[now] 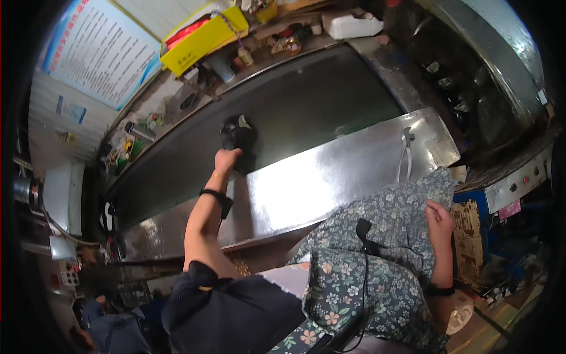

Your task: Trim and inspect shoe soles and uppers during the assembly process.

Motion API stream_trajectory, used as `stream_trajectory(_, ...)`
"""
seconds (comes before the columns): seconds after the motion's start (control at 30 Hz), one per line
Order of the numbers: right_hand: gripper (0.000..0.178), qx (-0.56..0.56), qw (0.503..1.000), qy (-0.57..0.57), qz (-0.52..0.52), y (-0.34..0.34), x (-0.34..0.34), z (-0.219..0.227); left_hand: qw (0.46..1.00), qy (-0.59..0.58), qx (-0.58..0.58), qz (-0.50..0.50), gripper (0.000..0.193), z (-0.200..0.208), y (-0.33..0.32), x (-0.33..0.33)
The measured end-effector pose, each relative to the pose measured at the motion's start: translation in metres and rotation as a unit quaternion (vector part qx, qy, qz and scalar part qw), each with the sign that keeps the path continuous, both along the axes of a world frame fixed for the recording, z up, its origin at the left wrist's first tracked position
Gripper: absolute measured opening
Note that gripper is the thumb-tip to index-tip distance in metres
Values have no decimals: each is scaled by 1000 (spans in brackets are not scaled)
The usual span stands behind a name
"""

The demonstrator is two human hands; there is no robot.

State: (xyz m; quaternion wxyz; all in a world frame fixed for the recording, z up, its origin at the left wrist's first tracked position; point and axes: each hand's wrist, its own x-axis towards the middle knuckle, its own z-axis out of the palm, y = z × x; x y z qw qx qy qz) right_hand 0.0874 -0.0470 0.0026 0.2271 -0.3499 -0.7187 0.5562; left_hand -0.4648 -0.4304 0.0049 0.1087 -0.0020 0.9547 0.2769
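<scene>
Black, glossy, rounded object (237,131) with a pale patch near its top right is what we have at our left hand (226,160), over the broad, dark, smooth belt (318,88), left of the belt's middle. We keep the left hand closed on its near end, thumb pointing right; the other fingers are hidden, and we cannot tell whether the underside touches the belt. Our left forearm reaches across the shiny, flat, silver metal table (306,183) that runs along the belt's near side.

We hold our right hand (439,221) well apart from the left, its fingers loosely curled with a narrow gap at the thumb, beside the right edge of a dark cloth printed with pale flowers (348,283). We wear 2 black bands, 1 near each wrist.

Near the table's right end we see a silver, long-handled metal tool (405,154) lying lengthwise away from us. Beyond the belt, on the cluttered far ledge, stand a bright yellow rectangular plastic bin (200,50) with something red inside and, farther right, a white plastic container (354,26). At lower left, we see another person in dark blue clothing (118,324), well apart from our hands.
</scene>
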Motion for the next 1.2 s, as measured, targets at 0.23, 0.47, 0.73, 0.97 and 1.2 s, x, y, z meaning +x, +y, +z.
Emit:
stream_trajectory(0.23,42,80,992,89,33,5,-67,78,624,-428,651,-59,57,45,99,199)
stream_trajectory(0.47,47,266,919,253,-145,-11,-24,172,426,-682,513,-302,69,99,260,335)
stream_trajectory(0.73,44,233,965,-118,-4,-8,13,158,615,-562,417,-365,33,74,358,396)
stream_trajectory(0.97,40,141,988,-62,-15,24,10,107,678,-215,455,-536,44,60,353,392)
stream_trajectory(1.2,38,138,976,-21,-169,-48,20,31,635,-22,348,-690,50,56,370,362)
